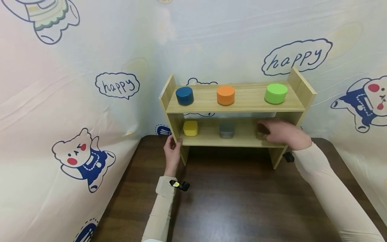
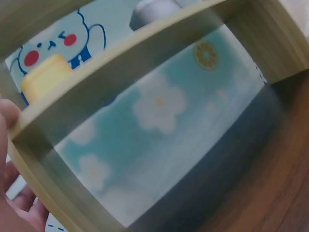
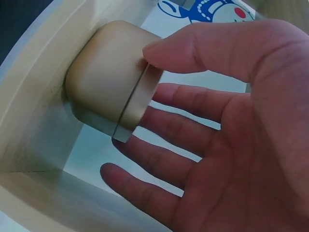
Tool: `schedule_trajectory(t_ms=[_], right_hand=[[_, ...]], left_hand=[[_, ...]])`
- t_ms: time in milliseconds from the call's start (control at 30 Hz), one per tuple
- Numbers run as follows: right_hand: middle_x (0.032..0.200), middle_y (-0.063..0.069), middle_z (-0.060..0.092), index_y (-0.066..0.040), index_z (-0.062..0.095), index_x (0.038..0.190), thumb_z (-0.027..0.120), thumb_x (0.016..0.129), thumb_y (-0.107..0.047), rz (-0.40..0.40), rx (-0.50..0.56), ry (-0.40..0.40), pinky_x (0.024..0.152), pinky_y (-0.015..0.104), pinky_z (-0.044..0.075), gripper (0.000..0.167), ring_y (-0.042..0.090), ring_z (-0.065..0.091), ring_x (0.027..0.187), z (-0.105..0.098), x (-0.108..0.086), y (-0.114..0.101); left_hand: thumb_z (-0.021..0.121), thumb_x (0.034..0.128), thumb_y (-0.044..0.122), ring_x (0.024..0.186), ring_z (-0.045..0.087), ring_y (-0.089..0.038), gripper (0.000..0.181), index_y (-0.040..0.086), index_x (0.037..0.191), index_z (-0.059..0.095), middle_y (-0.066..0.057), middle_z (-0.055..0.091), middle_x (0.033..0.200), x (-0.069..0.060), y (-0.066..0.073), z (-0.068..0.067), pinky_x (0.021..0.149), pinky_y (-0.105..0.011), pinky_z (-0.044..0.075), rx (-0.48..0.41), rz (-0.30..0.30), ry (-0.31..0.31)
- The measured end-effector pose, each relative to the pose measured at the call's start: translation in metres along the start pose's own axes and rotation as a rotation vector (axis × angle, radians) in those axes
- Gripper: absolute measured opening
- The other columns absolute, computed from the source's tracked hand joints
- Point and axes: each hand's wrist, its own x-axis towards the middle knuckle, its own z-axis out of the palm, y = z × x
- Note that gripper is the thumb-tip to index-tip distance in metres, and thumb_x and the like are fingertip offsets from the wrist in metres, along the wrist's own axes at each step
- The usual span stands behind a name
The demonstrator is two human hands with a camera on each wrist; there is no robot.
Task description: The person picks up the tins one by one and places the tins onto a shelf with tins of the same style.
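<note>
A wooden two-tier shelf (image 1: 235,110) stands on the table. At its left side my left hand (image 1: 172,154) grips the side panel; in the left wrist view the thumb lies at the front edge and the fingers are outside the panel. My right hand (image 1: 285,131) reaches onto the lower tier at the right. There it holds a small gold rounded-square tin (image 3: 108,77) between thumb and fingers, and the tin touches the shelf board. A yellow tin (image 1: 190,128) and a grey tin (image 1: 226,130) sit to its left on the same tier.
On the upper tier stand a blue round tin (image 1: 184,95), an orange round tin (image 1: 225,95) and a green round tin (image 1: 275,93). The dark brown table (image 1: 229,198) extends in front. A cartoon-printed cloth (image 1: 211,40) hangs behind and at the sides.
</note>
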Motion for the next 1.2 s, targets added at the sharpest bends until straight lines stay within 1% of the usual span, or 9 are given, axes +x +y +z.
schedule_trajectory(t_ms=[133,267,333,467,567,700,867,1100,1200], right_hand=[[0.128,0.026,0.066,0.002,0.059,0.135,0.069,0.092,-0.012,0.0,-0.021,0.01,0.099,0.061,0.05,0.046,0.044,0.063,0.118,-0.002,-0.003,-0.003],[0.126,0.025,0.068,0.001,0.06,0.135,0.07,0.092,-0.015,0.0,-0.04,0.021,0.098,0.061,0.051,0.047,0.045,0.065,0.117,-0.006,-0.008,-0.007],[0.123,0.023,0.069,0.0,0.061,0.133,0.071,0.092,-0.016,-0.01,-0.05,0.038,0.095,0.06,0.052,0.045,0.042,0.067,0.112,-0.006,-0.01,-0.01],[0.12,0.019,0.071,-0.002,0.061,0.134,0.072,0.093,-0.019,-0.023,-0.062,0.083,0.091,0.059,0.054,0.045,0.038,0.069,0.105,-0.005,-0.016,-0.016],[0.128,0.022,0.069,-0.001,0.059,0.139,0.071,0.095,-0.02,-0.021,-0.064,0.097,0.094,0.061,0.053,0.05,0.042,0.068,0.112,-0.003,-0.023,-0.019],[0.141,0.026,0.062,0.001,0.055,0.145,0.069,0.095,-0.02,-0.035,-0.064,0.116,0.102,0.064,0.049,0.056,0.048,0.061,0.127,0.0,-0.033,-0.024],[0.145,0.026,0.06,0.002,0.056,0.144,0.07,0.096,-0.02,-0.078,-0.065,0.184,0.106,0.062,0.049,0.055,0.046,0.06,0.13,0.008,-0.047,-0.032],[0.15,0.024,0.057,0.001,0.056,0.145,0.074,0.093,-0.02,-0.178,-0.082,0.285,0.103,0.06,0.051,0.059,0.045,0.06,0.131,0.023,-0.07,-0.042],[0.148,0.024,0.059,0.002,0.057,0.144,0.077,0.09,-0.019,-0.242,-0.115,0.356,0.1,0.059,0.053,0.06,0.044,0.061,0.13,0.03,-0.078,-0.044]], left_hand=[[0.062,0.1004,0.003,0.122,0.058,-0.024,0.038,-0.003,0.138,0.059,-0.025,0.061,0.14,0.007,-0.008,-0.002,0.113,-0.045,0.045,-0.003,-0.038,-0.009],[0.064,0.1,0.006,0.125,0.057,-0.027,0.038,0.001,0.137,0.06,-0.023,0.062,0.14,0.008,-0.01,-0.002,0.117,-0.052,0.042,-0.029,-0.044,0.0],[0.066,0.0994,0.007,0.125,0.058,-0.026,0.038,0.003,0.137,0.061,-0.02,0.063,0.138,0.007,-0.01,-0.003,0.117,-0.051,0.043,-0.037,-0.044,0.0],[0.069,0.099,0.011,0.131,0.058,-0.028,0.04,0.006,0.138,0.061,-0.017,0.062,0.14,0.003,-0.007,-0.008,0.115,-0.049,0.046,-0.035,-0.041,-0.034],[0.07,0.0996,0.015,0.136,0.057,-0.031,0.043,0.009,0.141,0.059,-0.015,0.061,0.144,0.0,-0.003,-0.014,0.113,-0.045,0.049,-0.015,-0.044,-0.061],[0.069,0.101,0.017,0.138,0.057,-0.031,0.045,0.012,0.144,0.057,-0.013,0.06,0.147,-0.006,0.005,-0.021,0.107,-0.031,0.053,0.015,-0.06,-0.071],[0.065,0.1031,0.016,0.137,0.057,-0.026,0.041,0.012,0.143,0.057,-0.011,0.06,0.147,-0.016,0.016,-0.03,0.102,-0.016,0.05,0.04,-0.061,-0.082],[0.059,0.1048,0.006,0.135,0.057,-0.031,0.037,0.004,0.142,0.057,-0.014,0.061,0.145,-0.039,0.034,-0.039,0.1,-0.01,0.048,0.039,-0.012,-0.075],[0.059,0.1042,0.005,0.134,0.057,-0.032,0.037,0.002,0.141,0.057,-0.017,0.062,0.144,-0.047,0.044,-0.04,0.101,-0.011,0.048,0.047,0.035,-0.102]])
